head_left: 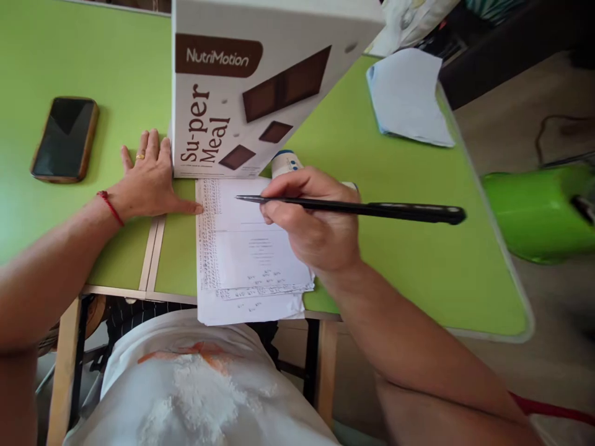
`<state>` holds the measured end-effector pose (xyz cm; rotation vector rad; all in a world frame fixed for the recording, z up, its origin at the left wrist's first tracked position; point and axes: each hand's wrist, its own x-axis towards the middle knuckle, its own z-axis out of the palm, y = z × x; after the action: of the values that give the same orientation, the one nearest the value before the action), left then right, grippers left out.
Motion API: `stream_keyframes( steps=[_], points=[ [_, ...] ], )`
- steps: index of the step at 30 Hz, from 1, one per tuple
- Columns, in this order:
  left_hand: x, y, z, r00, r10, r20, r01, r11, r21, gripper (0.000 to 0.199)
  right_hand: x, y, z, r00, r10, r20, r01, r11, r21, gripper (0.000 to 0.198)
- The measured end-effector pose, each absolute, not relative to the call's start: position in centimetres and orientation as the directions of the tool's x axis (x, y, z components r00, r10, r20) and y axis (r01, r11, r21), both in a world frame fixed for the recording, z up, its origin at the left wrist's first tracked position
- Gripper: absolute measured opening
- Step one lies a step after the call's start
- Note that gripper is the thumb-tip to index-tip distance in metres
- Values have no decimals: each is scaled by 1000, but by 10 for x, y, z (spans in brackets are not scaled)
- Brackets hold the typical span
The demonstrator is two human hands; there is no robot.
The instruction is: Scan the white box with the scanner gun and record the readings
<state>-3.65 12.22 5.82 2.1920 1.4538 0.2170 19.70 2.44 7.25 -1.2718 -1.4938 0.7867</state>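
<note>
My right hand (316, 217) pinches a black pen (395, 210), its tip pointing left above a stack of papers (260, 248). Rows of small handwriting run down the left edge of the top sheet, with more marks near its bottom. My left hand (151, 176) lies spread on the green table, its thumb on the paper's left edge and its fingers beside a tall white box (204, 111) marked NutriMotion. The box stands just behind the papers. Partly hidden behind my right hand is a white object with a blue rim (284, 162).
A phone in a brown case (65, 139) lies at the left of the green table (418, 266). Folded white papers (409, 96) rest near the right edge. Beyond that edge sits a bright green container (534, 214). A metal-edged seam crosses the table near my left hand.
</note>
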Motion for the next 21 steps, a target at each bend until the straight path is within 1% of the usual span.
stream_keyframes(
  steps=[4, 8, 10, 12, 13, 16, 17, 19, 21],
  points=[
    [-35, 123, 53, 415, 906, -81, 761, -297, 577, 147, 186, 31, 55, 21, 977, 213, 350, 193, -917, 7],
    [-38, 128, 46, 395, 917, -58, 670, -244, 702, 140, 185, 33, 41, 46, 974, 224, 409, 186, -893, 13],
    [-38, 130, 43, 406, 914, -25, 633, -261, 729, 136, 187, 32, 38, 61, 970, 236, 451, 185, -873, 15],
    [-36, 128, 44, 420, 907, -1, 637, -294, 713, 137, 187, 31, 38, 62, 963, 261, 489, 199, -849, 17],
    [-34, 126, 46, 420, 908, -10, 662, -298, 688, 141, 188, 31, 39, 53, 959, 277, 497, 216, -840, 18],
    [-28, 119, 55, 386, 917, -97, 770, -262, 582, 156, 188, 30, 41, 16, 946, 323, 480, 276, -833, 19],
    [-26, 117, 56, 377, 919, -115, 786, -252, 564, 160, 189, 30, 42, 10, 945, 328, 474, 284, -833, 20],
    [-26, 116, 56, 382, 919, -99, 763, -253, 594, 160, 191, 31, 41, 13, 949, 315, 491, 269, -829, 21],
    [-29, 119, 52, 404, 914, -42, 697, -278, 662, 154, 194, 30, 39, 16, 955, 296, 523, 244, -816, 22]
  ],
)
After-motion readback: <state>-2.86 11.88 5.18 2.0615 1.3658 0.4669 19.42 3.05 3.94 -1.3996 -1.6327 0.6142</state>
